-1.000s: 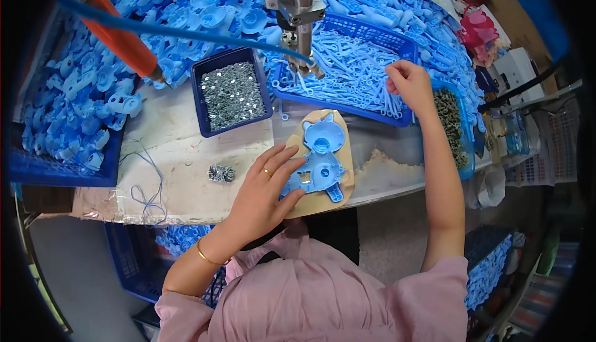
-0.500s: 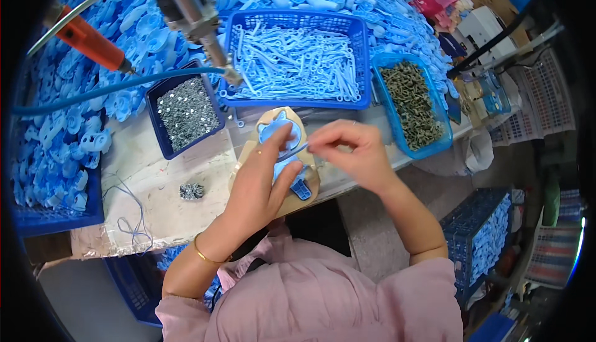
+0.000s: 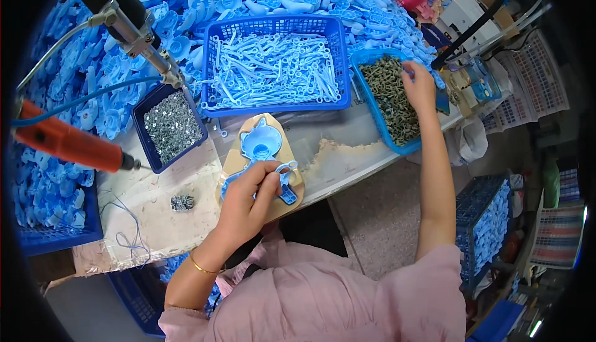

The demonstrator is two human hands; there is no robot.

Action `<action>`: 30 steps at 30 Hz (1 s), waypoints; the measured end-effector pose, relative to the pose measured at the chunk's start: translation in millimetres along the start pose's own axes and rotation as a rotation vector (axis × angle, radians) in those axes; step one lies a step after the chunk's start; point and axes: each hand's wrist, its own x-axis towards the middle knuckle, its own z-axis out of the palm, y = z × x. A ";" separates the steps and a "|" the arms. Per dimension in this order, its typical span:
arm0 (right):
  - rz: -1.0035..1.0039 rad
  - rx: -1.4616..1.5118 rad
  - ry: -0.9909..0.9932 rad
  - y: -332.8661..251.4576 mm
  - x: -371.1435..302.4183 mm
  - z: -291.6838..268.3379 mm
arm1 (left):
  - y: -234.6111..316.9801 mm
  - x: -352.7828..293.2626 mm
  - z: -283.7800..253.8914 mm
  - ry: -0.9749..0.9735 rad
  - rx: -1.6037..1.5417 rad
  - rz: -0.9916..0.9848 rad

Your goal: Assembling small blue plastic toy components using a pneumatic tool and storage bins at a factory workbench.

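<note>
A light blue plastic shell (image 3: 262, 141) lies in a tan shaped holder (image 3: 287, 155) near the table's front edge. Over the holder's lower part, the thumb and fingers of my left hand (image 3: 248, 204) pinch a small blue plastic rod with a ringed end (image 3: 287, 167). My left hand hides some of the shell's lower part. To the right, my right hand (image 3: 420, 86) reaches into a bright blue bin (image 3: 380, 132) of small dark greenish-brown parts (image 3: 391, 90). Its fingers are curled together at the pile; what lies between them is too small to make out.
A blue basket (image 3: 273, 111) of ringed rods stands behind the holder. Left of it sit a dark tray (image 3: 160, 167) of small metal pieces and a metal clump (image 3: 182, 203). An orange power screwdriver (image 3: 68, 140) and a metal tool head (image 3: 139, 44) hang at left. Blue shells (image 3: 174, 13) pile behind.
My right hand has left the holder and moved right into the bin of dark parts. My left hand has shifted down, uncovering the upper shell. The orange screwdriver appears lower and larger.
</note>
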 end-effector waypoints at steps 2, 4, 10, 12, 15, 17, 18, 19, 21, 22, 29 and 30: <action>-0.203 -0.191 -0.037 -6.6 14.0 4.4 | 1.9 0.2 1.7 -0.018 0.007 0.010; -0.197 -0.264 -0.081 -3.2 18.7 13.5 | 3.7 0.6 1.2 -0.025 0.010 0.000; -0.082 -0.138 -0.368 -1.8 19.9 2.5 | 2.4 -1.3 -0.9 -0.040 0.011 -0.022; -0.054 0.087 -0.422 -16.1 8.6 -9.4 | 2.2 -2.9 -1.9 -0.040 0.008 -0.036; 0.040 0.362 -0.446 -16.1 -2.8 -18.8 | 0.5 -3.7 -2.9 -0.044 0.014 -0.006; 0.086 0.423 -0.406 -5.0 -8.2 -22.6 | -0.4 -3.8 -3.1 -0.050 0.010 -0.011; 0.128 0.490 -0.367 -3.2 -10.1 -24.7 | -0.3 -3.9 -3.4 -0.051 0.008 -0.011; 0.128 0.487 -0.367 -1.6 -11.3 -26.8 | 0.1 -4.2 -3.9 -0.054 0.012 -0.016; 0.318 0.648 -0.380 -4.3 -13.1 -30.6 | 0.0 -5.3 -4.1 -0.054 0.016 -0.023; 0.315 0.647 -0.383 -8.4 -15.4 -32.5 | -0.7 -6.0 -4.1 -0.054 0.001 -0.022; 0.107 0.849 -0.754 -140.2 -62.2 -50.3 | -2.0 -4.3 -2.7 -0.040 -0.127 -0.070; 0.041 0.818 -0.832 -160.9 -73.3 -50.0 | -1.8 -3.1 -1.3 -0.028 -0.125 -0.082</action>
